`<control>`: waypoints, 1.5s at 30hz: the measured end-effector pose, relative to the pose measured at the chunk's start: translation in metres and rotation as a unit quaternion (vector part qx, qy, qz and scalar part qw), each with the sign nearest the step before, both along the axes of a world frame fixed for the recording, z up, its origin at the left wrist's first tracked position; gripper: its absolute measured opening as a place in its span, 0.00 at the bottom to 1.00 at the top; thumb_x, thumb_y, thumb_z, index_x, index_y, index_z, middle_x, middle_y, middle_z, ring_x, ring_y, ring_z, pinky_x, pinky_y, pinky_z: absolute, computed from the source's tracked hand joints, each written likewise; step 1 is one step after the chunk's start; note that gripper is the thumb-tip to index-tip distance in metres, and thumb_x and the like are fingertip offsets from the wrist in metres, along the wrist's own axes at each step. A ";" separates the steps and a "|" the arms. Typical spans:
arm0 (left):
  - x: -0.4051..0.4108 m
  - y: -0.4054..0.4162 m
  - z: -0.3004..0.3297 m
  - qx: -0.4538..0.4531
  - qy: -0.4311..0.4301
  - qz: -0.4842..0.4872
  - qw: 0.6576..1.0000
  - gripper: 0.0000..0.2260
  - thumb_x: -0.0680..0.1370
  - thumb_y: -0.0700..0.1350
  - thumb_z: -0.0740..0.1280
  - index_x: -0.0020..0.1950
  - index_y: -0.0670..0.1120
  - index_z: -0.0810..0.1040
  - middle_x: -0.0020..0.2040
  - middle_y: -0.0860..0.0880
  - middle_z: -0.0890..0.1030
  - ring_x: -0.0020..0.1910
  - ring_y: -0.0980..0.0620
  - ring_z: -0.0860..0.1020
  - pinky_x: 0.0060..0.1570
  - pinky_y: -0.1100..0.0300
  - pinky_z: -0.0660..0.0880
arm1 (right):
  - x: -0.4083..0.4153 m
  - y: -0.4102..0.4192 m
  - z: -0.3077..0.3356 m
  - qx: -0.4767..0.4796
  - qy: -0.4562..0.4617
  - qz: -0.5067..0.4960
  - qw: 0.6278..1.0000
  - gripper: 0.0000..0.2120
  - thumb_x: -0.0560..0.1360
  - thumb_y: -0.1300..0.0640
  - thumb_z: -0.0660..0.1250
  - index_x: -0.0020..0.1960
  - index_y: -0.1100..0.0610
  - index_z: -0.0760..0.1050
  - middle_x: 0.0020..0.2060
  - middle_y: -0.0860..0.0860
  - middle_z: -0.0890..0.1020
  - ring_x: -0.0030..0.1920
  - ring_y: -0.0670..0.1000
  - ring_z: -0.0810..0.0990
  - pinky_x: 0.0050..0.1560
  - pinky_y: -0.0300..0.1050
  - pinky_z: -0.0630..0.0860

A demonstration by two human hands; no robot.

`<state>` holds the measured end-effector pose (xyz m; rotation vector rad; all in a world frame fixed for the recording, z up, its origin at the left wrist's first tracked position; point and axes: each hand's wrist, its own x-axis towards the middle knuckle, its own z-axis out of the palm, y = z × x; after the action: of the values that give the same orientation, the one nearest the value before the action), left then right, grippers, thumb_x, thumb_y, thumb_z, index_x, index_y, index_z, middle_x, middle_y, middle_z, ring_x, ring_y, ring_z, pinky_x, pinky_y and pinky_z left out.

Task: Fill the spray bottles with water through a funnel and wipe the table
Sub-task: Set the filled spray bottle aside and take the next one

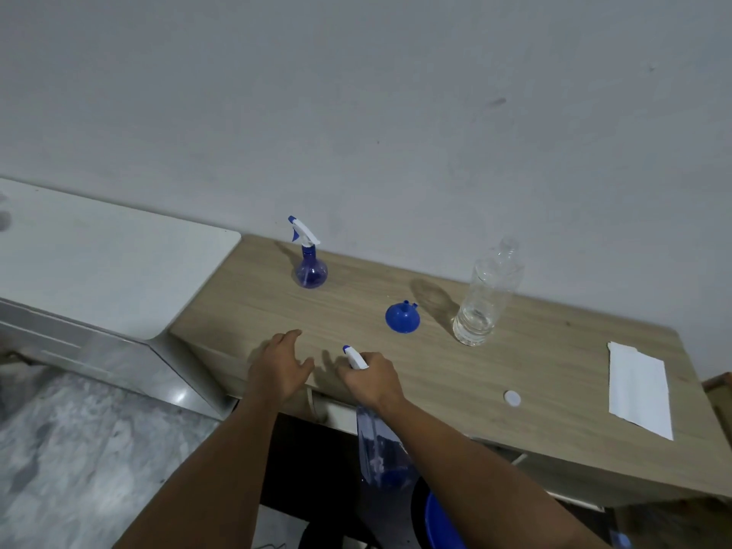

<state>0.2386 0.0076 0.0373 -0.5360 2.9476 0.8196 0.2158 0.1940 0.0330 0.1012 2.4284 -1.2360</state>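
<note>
My right hand grips the white spray head of a translucent blue spray bottle, whose body hangs below the front edge of the wooden table. My left hand hovers open just left of it, fingers spread over the table's front edge. A second blue spray bottle with a round body stands upright at the back left. A blue funnel lies mouth down in the middle. Right of the funnel stands an uncapped clear water bottle with a little water at its bottom.
A small white cap lies near the table's front right. A folded white paper towel lies at the right end. A white appliance adjoins the table on the left. A wall runs behind. A blue round object sits under the table.
</note>
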 end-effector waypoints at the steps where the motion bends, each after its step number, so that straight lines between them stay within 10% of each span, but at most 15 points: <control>1: 0.001 -0.001 0.000 0.001 0.000 0.002 1.000 0.28 0.75 0.53 0.71 0.74 0.51 0.70 0.68 0.49 0.74 0.67 0.46 0.72 0.62 0.50 0.73 | -0.001 0.000 0.000 0.008 -0.005 -0.001 1.000 0.13 0.70 0.48 0.67 0.33 0.53 0.68 0.30 0.49 0.75 0.30 0.52 0.73 0.33 0.45 0.68; 18: -0.004 -0.020 0.001 0.008 -0.053 -0.011 0.999 0.29 0.74 0.52 0.71 0.74 0.52 0.69 0.70 0.49 0.73 0.69 0.48 0.71 0.64 0.52 0.72 | -0.016 -0.015 0.006 -0.007 -0.018 -0.003 1.000 0.14 0.71 0.45 0.68 0.36 0.54 0.72 0.32 0.50 0.79 0.32 0.52 0.77 0.34 0.45 0.70; 22: -0.012 -0.009 0.010 0.171 -0.126 -0.089 0.973 0.30 0.71 0.44 0.78 0.69 0.54 0.72 0.65 0.55 0.76 0.59 0.57 0.76 0.52 0.74 0.70 | -0.036 -0.016 0.019 -0.128 0.041 -0.053 0.990 0.21 0.74 0.46 0.70 0.37 0.65 0.75 0.29 0.51 0.76 0.30 0.48 0.73 0.37 0.46 0.70; 26: -0.036 0.016 0.024 0.342 -0.160 -0.160 0.912 0.33 0.63 0.51 0.84 0.64 0.57 0.75 0.63 0.56 0.79 0.58 0.60 0.79 0.58 0.66 0.76 | -0.070 -0.025 0.050 -0.231 0.102 -0.102 0.962 0.23 0.75 0.41 0.75 0.41 0.63 0.82 0.34 0.61 0.83 0.33 0.56 0.79 0.37 0.52 0.77; 30: -0.078 0.031 0.040 0.286 -0.073 -0.132 0.946 0.25 0.69 0.45 0.80 0.63 0.45 0.77 0.54 0.52 0.81 0.48 0.58 0.80 0.41 0.76 0.73 | -0.113 -0.034 0.082 -0.259 0.164 -0.106 0.946 0.15 0.75 0.42 0.76 0.47 0.55 0.86 0.38 0.57 0.86 0.38 0.53 0.83 0.42 0.51 0.80; 37: -0.162 0.026 0.028 0.159 0.037 -0.109 0.981 0.14 0.77 0.47 0.72 0.60 0.48 0.75 0.54 0.51 0.80 0.56 0.49 0.79 0.49 0.66 0.71 | -0.181 -0.030 0.071 -0.091 0.188 -0.052 0.977 0.17 0.67 0.42 0.80 0.48 0.51 0.81 0.41 0.48 0.86 0.44 0.51 0.85 0.47 0.52 0.82; 45: -0.229 0.019 -0.034 0.118 0.030 -0.051 0.991 0.24 0.70 0.56 0.74 0.62 0.51 0.73 0.55 0.51 0.81 0.55 0.47 0.80 0.57 0.53 0.78 | -0.237 -0.045 0.007 -0.073 0.163 -0.055 0.982 0.14 0.72 0.48 0.79 0.53 0.54 0.85 0.44 0.50 0.88 0.46 0.53 0.86 0.49 0.53 0.83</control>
<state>0.0100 0.0266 0.0034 -0.3481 2.8443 1.1696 -0.0211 0.1490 0.0396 -0.0112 2.6219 -1.5855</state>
